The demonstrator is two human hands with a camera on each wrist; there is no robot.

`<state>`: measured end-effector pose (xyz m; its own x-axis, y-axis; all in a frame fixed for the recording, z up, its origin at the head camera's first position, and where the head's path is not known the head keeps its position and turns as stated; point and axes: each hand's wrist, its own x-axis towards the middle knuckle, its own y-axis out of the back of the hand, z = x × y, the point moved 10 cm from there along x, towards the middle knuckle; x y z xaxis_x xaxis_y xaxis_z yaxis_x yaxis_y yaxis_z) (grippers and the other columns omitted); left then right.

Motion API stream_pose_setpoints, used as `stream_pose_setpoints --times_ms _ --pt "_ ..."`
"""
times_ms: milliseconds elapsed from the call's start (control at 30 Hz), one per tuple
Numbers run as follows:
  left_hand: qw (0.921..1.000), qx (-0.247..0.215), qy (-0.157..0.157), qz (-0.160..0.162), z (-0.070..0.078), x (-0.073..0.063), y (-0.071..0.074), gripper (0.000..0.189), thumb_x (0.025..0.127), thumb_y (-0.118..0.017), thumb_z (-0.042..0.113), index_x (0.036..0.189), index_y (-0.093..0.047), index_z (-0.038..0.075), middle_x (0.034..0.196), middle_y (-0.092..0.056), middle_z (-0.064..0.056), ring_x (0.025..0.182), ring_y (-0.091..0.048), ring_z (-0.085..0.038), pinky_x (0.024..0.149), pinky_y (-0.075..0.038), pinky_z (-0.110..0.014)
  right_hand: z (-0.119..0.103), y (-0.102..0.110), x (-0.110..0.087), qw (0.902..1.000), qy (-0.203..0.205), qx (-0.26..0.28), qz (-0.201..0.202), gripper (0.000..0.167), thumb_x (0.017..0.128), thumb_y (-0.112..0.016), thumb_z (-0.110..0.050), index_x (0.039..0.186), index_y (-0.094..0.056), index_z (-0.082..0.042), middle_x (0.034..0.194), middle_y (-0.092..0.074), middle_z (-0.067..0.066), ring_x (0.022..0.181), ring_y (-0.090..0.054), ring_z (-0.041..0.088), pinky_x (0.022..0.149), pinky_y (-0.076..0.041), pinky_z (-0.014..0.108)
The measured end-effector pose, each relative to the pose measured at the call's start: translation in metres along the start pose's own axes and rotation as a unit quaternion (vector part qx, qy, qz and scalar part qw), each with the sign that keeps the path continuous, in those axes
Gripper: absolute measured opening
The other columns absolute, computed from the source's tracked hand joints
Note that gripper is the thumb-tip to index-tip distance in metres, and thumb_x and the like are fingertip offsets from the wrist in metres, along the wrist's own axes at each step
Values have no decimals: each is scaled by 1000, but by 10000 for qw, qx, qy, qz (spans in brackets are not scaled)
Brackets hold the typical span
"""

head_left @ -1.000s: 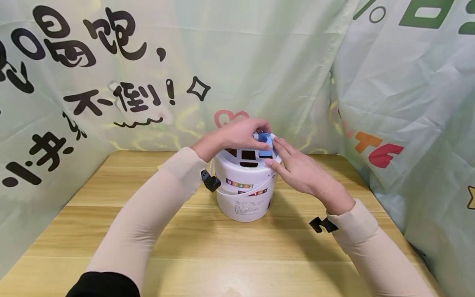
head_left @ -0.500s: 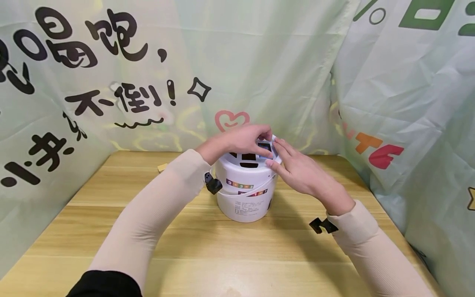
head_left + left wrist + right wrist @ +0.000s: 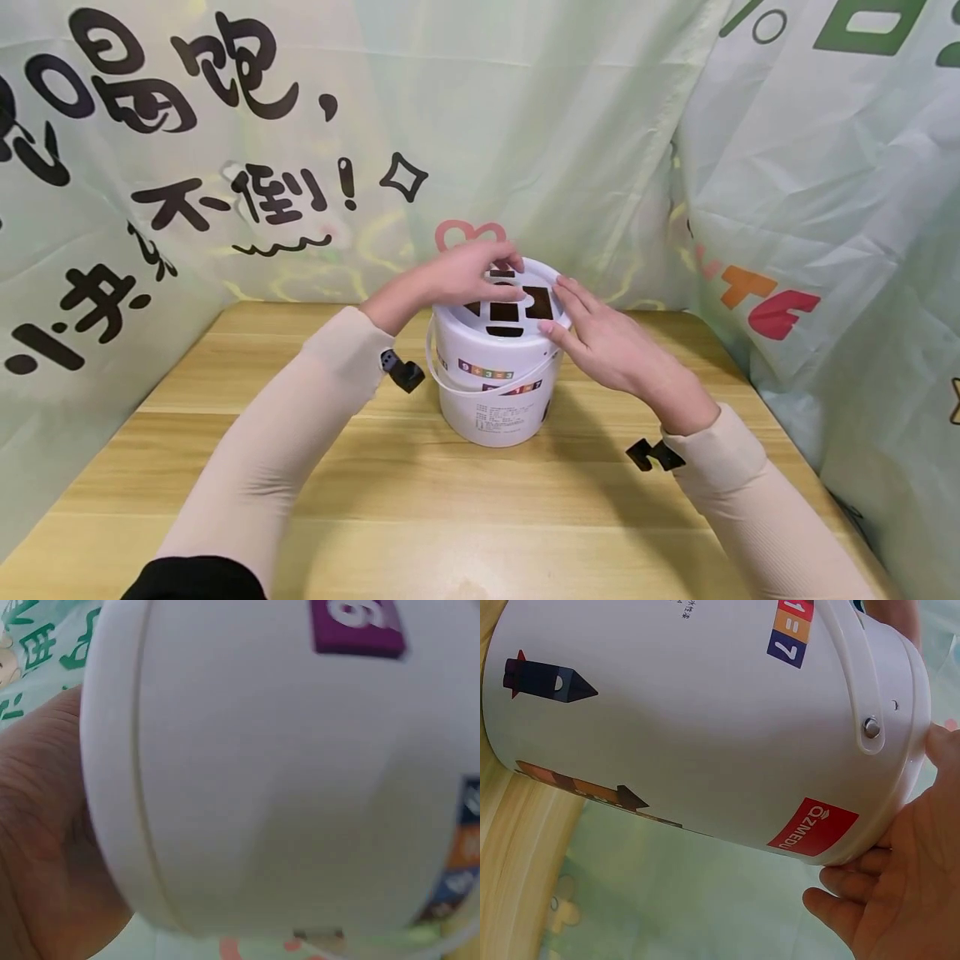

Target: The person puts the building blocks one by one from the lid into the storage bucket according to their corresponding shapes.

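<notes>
A white plastic bucket stands upright on the table, printed with coloured number tiles. Its white lid has several dark cut-out holes, among them a squarish hole on the right. Over the lid's left part hovers my left hand, thumb and fingers apart, with nothing visible between them. My right hand rests on the lid's right rim with its fingers fairly straight. The right wrist view shows the fingertips beside the rim. In the left wrist view the bucket hides my left fingers.
A thin white carrying handle hangs across the bucket's near side. The wooden table runs round the bucket. Printed cloth hangs behind and at both sides. Black wrist cameras sit at the cuffs.
A blue block pinched in my left hand went down into the right-hand hole and is out of sight. The left hand then moved left, its fingers parted. My right hand stayed put.
</notes>
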<state>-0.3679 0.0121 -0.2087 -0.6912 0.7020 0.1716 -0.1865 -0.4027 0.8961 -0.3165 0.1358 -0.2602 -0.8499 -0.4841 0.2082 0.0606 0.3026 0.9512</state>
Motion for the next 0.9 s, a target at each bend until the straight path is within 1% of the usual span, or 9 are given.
stream_pose_setpoints --times_ms 167,267,367,467,600,700,800,900 --pt "9996 -177 35 227 -12 -18 8 45 92 -68 36 126 -60 7 123 -62 -9 117 -54 -22 101 -41 -37 0 0 -1 10000 -23 6 24 79 100 -28 -61 155 -21 -4 161 -15 12 145 -21 36 112 -26 53" --pt "9989 -209 141 388 -22 -28 15 47 91 -68 37 128 -60 9 124 -61 -9 116 -54 -22 101 -41 -39 1 1 -1 10000 -36 -2 40 79 100 -29 -61 155 -22 -4 161 -15 12 145 -20 35 112 -26 53" --pt "9981 -203 277 506 -32 -37 19 49 91 -68 39 129 -60 10 131 -58 -7 120 -52 -22 103 -40 -41 0 0 -1 10000 -43 -5 49 79 100 -29 -62 155 -22 -4 161 -15 12 145 -20 35 112 -26 52" --pt "9974 -123 408 590 -44 -46 21 52 91 -69 40 131 -59 9 134 -57 -7 123 -50 -24 104 -39 -43 0 0 -1 10000 -45 3 67 79 100 -29 -61 155 -22 -4 161 -15 12 145 -21 35 112 -26 52" --pt "9955 -161 592 716 -63 -61 21 50 92 -67 40 130 -59 8 130 -58 -7 123 -50 -28 103 -40 -46 0 0 0 10000 -32 11 81 79 101 -30 -61 155 -22 -4 161 -15 11 145 -21 34 112 -26 52" --pt "9926 -335 769 879 -79 -73 21 49 94 -64 41 131 -59 10 132 -57 -6 124 -48 -28 103 -39 -47 0 0 0 10000 -22 10 68 79 101 -29 -61 155 -22 -4 161 -15 12 145 -20 34 112 -26 52" --pt "9890 -494 923 1042 -95 -85 23 53 94 -63 45 134 -56 11 135 -55 -5 125 -47 -28 105 -38 -48 0 -1 -1 10000 -23 22 56 79 101 -29 -61 155 -22 -4 161 -15 12 145 -19 34 113 -25 52" --pt "9861 -582 1044 1155 -111 -98 23 59 93 -64 47 136 -54 8 138 -53 -9 126 -47 -30 105 -38 -50 0 -1 0 10000 -25 32 56 78 101 -30 -60 155 -22 -4 161 -15 12 145 -20 35 113 -25 52"
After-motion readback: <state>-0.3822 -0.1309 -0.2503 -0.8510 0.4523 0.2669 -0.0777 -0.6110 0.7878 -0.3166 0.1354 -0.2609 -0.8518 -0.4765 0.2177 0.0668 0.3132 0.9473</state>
